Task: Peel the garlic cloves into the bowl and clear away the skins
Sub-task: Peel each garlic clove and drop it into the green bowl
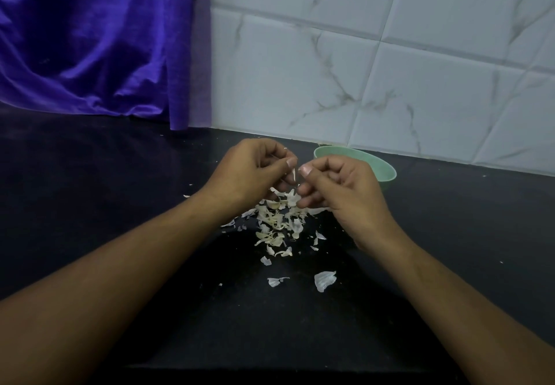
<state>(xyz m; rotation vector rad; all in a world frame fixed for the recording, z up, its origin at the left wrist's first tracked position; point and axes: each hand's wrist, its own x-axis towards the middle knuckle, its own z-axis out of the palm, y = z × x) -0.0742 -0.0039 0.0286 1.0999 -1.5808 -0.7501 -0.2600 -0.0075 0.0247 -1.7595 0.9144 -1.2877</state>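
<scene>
My left hand (255, 171) and my right hand (339, 189) are held close together above the black counter, fingers curled, thumbs almost touching. A thin strip of garlic skin (294, 174) hangs from my left hand's fingertips. My left fingers are closed on something small; a clove there is mostly hidden. Whether my right hand holds anything is hidden by its curled fingers. Below the hands lies a pile of pale garlic skins (279, 222). A light green bowl (384, 168) stands behind my right hand, its inside hidden.
Loose skin pieces (324, 279) lie scattered toward me on the black counter (120, 189). A purple cloth (90, 39) hangs at the back left. A white marbled tile wall (390, 69) rises just behind the bowl.
</scene>
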